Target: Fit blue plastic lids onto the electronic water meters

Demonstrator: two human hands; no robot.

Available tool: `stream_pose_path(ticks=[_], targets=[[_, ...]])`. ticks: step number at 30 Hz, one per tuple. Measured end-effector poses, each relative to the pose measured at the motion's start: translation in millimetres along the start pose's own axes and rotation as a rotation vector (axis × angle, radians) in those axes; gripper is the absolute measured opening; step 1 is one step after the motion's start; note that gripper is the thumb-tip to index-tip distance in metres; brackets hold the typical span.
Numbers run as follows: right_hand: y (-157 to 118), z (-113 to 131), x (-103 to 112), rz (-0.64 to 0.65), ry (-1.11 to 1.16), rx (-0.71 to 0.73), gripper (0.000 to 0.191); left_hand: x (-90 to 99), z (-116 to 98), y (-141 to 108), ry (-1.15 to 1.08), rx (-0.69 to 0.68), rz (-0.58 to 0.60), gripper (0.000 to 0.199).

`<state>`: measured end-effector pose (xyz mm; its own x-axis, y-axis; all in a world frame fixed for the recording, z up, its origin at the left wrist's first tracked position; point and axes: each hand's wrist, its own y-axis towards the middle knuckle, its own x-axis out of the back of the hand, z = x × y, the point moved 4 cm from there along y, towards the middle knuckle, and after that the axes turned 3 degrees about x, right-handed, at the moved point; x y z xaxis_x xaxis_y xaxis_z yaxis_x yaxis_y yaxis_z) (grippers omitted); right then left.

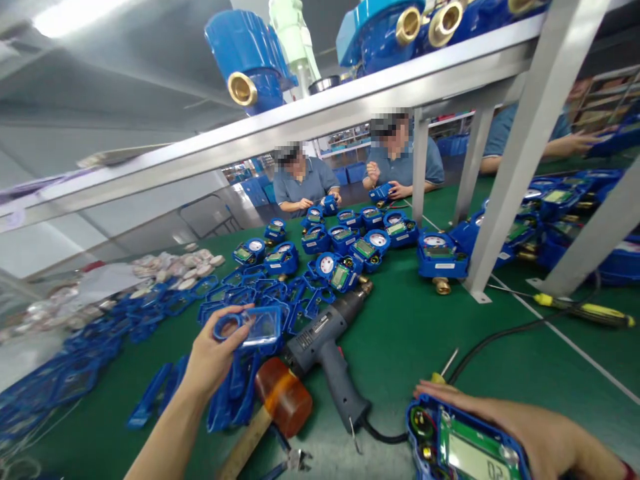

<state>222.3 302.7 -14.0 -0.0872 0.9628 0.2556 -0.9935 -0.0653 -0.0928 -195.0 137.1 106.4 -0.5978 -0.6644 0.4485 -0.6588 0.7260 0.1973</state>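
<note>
My left hand (217,350) pinches a blue frame cover with a clear window (263,328), raised over a pile of similar blue frames (267,290). At the lower right, my right hand (515,420) rests along the far side of a blue meter housing (465,443), which shows a green circuit board and a lit display. Between the hands lie a grey heat gun (320,347) and a mallet with an orange-brown head (284,398). A small screwdriver (447,368) lies just beyond my right hand.
Several blue meters (345,240) stand on the green table (390,320). Metal shelf posts (520,160) rise at the right, near a yellow screwdriver (583,309). Pliers (295,460) lie at the front. Two people (305,180) work opposite; another person's arms show at the far right.
</note>
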Motion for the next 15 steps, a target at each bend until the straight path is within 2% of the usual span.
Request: stream_pose_path(ticks=[3, 7, 12, 15], targets=[[-11.1, 7.4, -6.7, -0.090, 0.125, -0.017, 0.129, -42.2, -19.9, -35.1, -0.200, 0.002, 0.091, 0.046], [-28.4, 30.0, -21.7, -0.288, 0.263, 0.075, 0.117, -89.7, -40.2, -70.9, -0.275, -0.053, 0.167, 0.034], [-47.3, 45.9, -38.2, -0.529, 0.229, 0.146, 0.092, -130.8, -65.6, -99.3, -0.207, -0.225, 0.275, 0.027], [-52.2, 55.0, -42.3, -0.736, 0.070, 0.046, 0.076, -147.3, -81.2, -112.5, -0.162, -0.316, 0.317, 0.025]])
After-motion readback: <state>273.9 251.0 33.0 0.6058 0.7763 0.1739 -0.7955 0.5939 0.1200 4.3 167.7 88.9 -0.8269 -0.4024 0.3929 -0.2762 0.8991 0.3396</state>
